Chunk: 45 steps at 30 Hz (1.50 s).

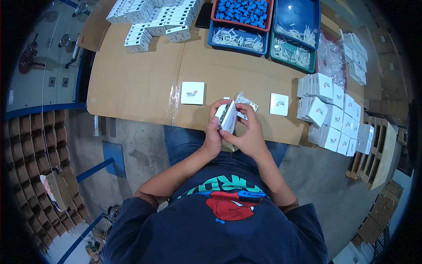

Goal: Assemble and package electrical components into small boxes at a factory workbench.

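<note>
At the front edge of the table, a small white box is held up on edge between my two hands. My left hand is closed round its left side. My right hand grips the right side, thumb near the lower end. What lies inside the box is too small to make out. Just beyond my right fingers rests a clear plastic bag with printed paper, partly hidden by them. A flat white square box lies to the left, and a smaller white square piece to the right.
White boxes are stacked at the right edge. At the back stand a red tray of blue parts, a blue tray and a green tray of white pieces. Rows of white units fill the far left. Cardboard covers the table.
</note>
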Each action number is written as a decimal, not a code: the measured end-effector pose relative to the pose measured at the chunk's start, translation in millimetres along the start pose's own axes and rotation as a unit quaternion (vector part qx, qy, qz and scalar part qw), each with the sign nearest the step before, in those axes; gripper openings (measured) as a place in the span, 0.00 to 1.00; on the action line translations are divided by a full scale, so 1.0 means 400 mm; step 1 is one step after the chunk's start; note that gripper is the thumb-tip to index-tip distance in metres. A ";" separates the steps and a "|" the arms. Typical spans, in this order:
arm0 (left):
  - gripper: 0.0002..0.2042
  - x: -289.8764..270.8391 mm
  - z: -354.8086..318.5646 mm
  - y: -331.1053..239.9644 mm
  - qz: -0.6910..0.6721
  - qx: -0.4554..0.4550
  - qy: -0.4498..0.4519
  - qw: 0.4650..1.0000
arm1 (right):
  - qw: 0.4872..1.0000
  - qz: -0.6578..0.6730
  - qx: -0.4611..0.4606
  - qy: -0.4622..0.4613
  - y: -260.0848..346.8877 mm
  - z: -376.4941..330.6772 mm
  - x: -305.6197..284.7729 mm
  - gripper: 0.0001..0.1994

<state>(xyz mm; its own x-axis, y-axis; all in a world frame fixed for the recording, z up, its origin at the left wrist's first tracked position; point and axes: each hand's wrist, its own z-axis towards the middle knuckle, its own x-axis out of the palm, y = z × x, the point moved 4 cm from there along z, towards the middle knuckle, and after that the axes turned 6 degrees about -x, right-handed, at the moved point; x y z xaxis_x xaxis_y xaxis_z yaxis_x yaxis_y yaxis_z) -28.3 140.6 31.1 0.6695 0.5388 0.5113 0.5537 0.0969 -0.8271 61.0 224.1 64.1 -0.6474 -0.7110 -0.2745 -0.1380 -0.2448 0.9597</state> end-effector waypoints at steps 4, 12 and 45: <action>0.33 0.000 -0.006 -0.016 0.008 -0.005 0.003 1.000 | 1.000 0.010 -0.025 -0.003 0.002 -0.001 -0.009 0.38; 0.37 -0.008 -0.001 -0.017 0.029 0.034 -0.041 0.998 | 0.999 0.000 -0.044 0.021 0.032 0.003 -0.011 0.45; 0.35 -0.005 -0.004 -0.011 0.019 0.003 0.047 0.999 | 0.997 0.072 0.004 0.003 -0.055 -0.017 0.013 0.41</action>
<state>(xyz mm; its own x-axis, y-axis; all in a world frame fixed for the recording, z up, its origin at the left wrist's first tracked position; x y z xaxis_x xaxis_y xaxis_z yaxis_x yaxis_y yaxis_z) -31.5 137.8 34.1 0.7334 0.4619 0.4988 0.5241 0.0830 -0.8476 66.0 221.3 41.2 -0.6561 -0.7425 -0.1348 -0.0498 -0.1356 0.9895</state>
